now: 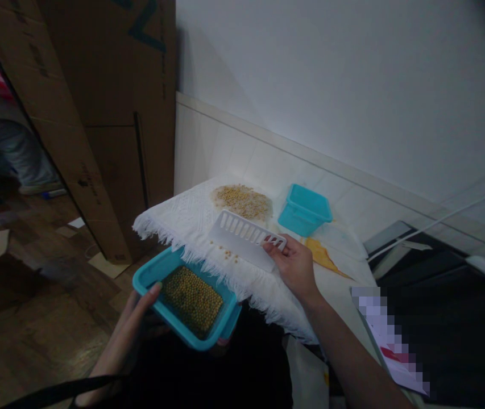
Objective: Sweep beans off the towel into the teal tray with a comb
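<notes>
My left hand (146,301) grips the rim of a turquoise plastic tub (157,276), thumb over its edge. The tub is tilted below the table's fringed edge, with many small yellow beans (193,295), like soybeans, inside. In my right hand (297,266) is a white plastic slotted plate (242,238), its fingers closed on the slotted end. The plate's long edge is down by the white tablecloth (182,218). Several loose beans (227,253) lie on the cloth between plate and tub. Behind the plate spreads a pile of pale beans or grains (242,201).
A second turquoise tub (304,213) stands near the wall, beside a yellow cloth or bag (323,255). At right are a dark case-like object (451,318) and a white cable (447,213). A tall cardboard box (110,113) rises at left, with a person (7,142) beyond it.
</notes>
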`<state>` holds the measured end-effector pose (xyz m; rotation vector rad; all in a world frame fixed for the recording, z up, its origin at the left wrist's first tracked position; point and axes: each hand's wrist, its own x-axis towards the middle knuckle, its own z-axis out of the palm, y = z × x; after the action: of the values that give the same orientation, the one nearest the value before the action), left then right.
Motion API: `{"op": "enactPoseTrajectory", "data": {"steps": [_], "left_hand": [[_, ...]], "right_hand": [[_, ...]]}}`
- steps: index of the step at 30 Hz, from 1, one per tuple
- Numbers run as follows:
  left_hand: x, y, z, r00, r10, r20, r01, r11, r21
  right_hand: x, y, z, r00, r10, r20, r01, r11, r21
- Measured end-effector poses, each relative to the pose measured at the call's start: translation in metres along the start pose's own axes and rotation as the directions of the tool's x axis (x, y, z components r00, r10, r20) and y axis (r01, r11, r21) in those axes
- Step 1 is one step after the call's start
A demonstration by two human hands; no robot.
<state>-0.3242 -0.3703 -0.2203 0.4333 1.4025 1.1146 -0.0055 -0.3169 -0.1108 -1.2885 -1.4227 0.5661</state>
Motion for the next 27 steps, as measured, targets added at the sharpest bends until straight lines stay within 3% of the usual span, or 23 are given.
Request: {"op": "enactPoseTrajectory", "data": {"steps": [21, 27], "left_hand": [[0.007, -0.009, -0.002, 0.999, 0.028, -0.027, -0.028, 0.999, -0.014], [-0.005, -0.001, 0.004, 1.000, 0.013, -0.022, -0.013, 1.000, 0.007]], "right_hand": [[-0.011, 0.004, 0.003, 0.995, -0.094, -0.028, 0.091, 0.990, -0.105], [-0.039, -0.007, -0.012, 0.979, -0.097, -0.181, 0.074, 0.988, -0.132]]}}
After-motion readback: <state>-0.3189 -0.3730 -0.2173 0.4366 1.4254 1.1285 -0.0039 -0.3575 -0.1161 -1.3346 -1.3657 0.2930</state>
